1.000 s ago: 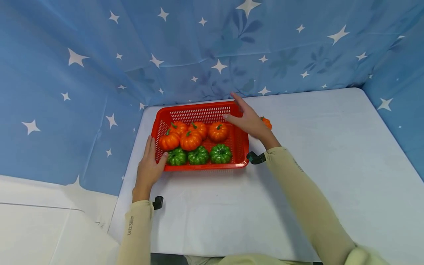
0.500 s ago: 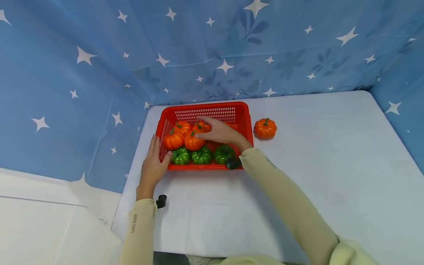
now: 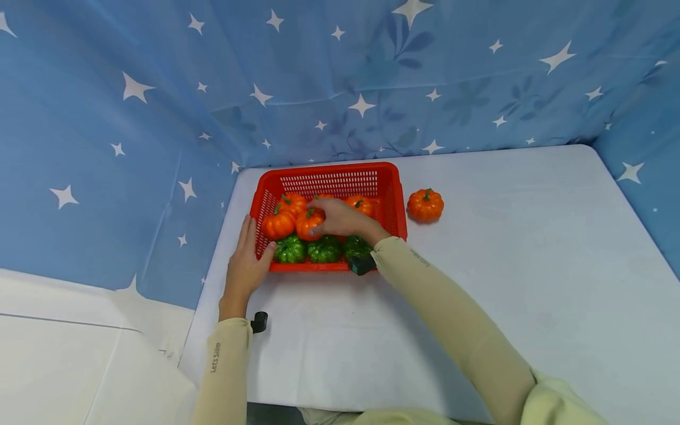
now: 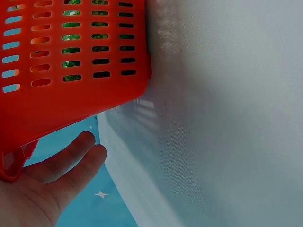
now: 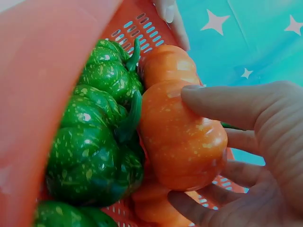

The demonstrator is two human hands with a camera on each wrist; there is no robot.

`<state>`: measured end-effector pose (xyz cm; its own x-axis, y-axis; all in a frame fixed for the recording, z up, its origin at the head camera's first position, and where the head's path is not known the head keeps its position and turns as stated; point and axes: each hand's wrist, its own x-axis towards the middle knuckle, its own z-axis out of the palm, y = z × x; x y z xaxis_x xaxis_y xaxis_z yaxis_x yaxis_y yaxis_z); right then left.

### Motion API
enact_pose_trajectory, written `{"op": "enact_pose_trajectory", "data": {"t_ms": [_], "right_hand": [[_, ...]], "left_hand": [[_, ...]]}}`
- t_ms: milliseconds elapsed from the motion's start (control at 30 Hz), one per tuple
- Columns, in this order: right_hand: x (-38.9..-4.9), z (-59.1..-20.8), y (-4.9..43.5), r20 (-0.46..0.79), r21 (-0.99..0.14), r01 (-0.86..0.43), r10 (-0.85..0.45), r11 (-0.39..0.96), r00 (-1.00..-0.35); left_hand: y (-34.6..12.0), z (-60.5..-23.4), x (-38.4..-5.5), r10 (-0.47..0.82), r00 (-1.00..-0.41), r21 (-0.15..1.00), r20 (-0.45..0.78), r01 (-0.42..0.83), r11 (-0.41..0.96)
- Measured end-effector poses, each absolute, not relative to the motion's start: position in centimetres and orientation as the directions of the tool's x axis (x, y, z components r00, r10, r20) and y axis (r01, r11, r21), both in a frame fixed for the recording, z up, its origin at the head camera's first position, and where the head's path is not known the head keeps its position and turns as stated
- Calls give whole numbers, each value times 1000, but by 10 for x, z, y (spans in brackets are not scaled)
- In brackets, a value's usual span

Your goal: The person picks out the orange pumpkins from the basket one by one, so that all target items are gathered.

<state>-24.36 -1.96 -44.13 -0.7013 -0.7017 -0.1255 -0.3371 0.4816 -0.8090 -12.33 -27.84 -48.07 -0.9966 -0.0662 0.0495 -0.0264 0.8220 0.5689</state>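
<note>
In the head view, several small orange pumpkins and a front row of green pumpkins lie in a red plastic basket. My right hand reaches inside and grips an orange pumpkin; the right wrist view has the thumb on its near side and fingers curled about its far side. Speckled green pumpkins with stems sit right beside it. At the basket's left end, my left hand rests with straight fingers along the outside and thumb at the front left corner. Its fingers are extended in the left wrist view.
A single orange pumpkin stands on the white-covered table, just right of the basket. Behind and to the left hangs a blue star-patterned curtain. The table's left edge runs close by the left forearm.
My right hand has moved left from the basket's right end and down onto an orange pumpkin inside, uncovering the pumpkin on the table. The left hand stays at the basket.
</note>
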Motion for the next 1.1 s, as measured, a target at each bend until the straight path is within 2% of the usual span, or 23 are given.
{"op": "enact_pose_trajectory", "data": {"t_ms": [267,667,933,1100], "right_hand": [[-235,-432,3,-76,-821,-329,-659,467,-748],[-224,-426,74,4,-819,-333,-576,467,-817],[-210,-419,122,33,-876,-254,-476,409,-879],[-200,-425,148,45,-926,-169,-345,338,-938]], "left_hand": [[-278,-481,-123,-70,-996,570,46,-31,821],[-279,-484,-121,-64,-997,584,51,-22,811],[-280,-484,-120,-73,-996,587,57,-26,809],[-279,-484,-123,-69,-995,584,68,-17,812]]}}
